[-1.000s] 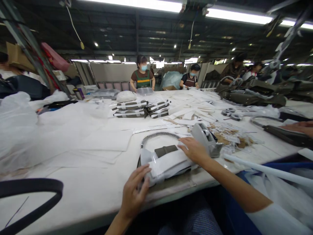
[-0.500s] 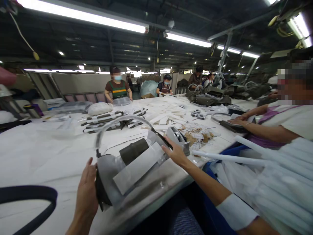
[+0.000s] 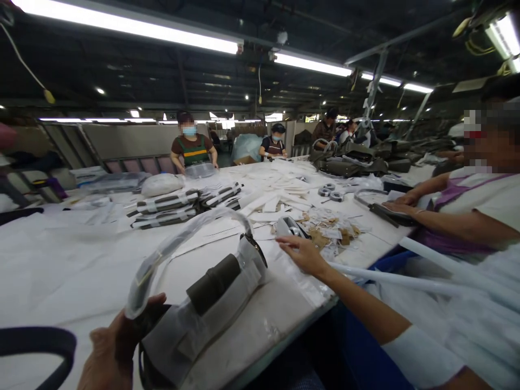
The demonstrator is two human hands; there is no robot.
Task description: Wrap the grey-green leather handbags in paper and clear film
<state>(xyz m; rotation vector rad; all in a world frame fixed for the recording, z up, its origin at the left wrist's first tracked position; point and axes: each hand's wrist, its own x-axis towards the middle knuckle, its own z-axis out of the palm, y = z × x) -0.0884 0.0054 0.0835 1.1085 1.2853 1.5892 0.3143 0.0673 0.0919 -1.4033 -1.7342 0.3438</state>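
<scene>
An olive-grey handbag lies tilted at the table's near edge, partly covered in translucent wrapping. Its arched handle is sheathed in clear plastic. My left hand is closed around the bag's near-left end, by the base of the handle; part of its grip is hidden. To the right of the bag, my right hand is off it, with nothing held and its fingers stretched out. Just beyond those fingertips stands a grey tape dispenser.
Wrapped dark strips lie in a stack farther back. Scraps of paper and brown card are scattered past the dispenser, near tape rolls. White tubes jut in from the right, where a co-worker handles another bag.
My right hand has let go of the bag's far end and moved right, towards the tape dispenser. The bag has shifted nearer and left, its handle leaning left; the white strip on it no longer shows.
</scene>
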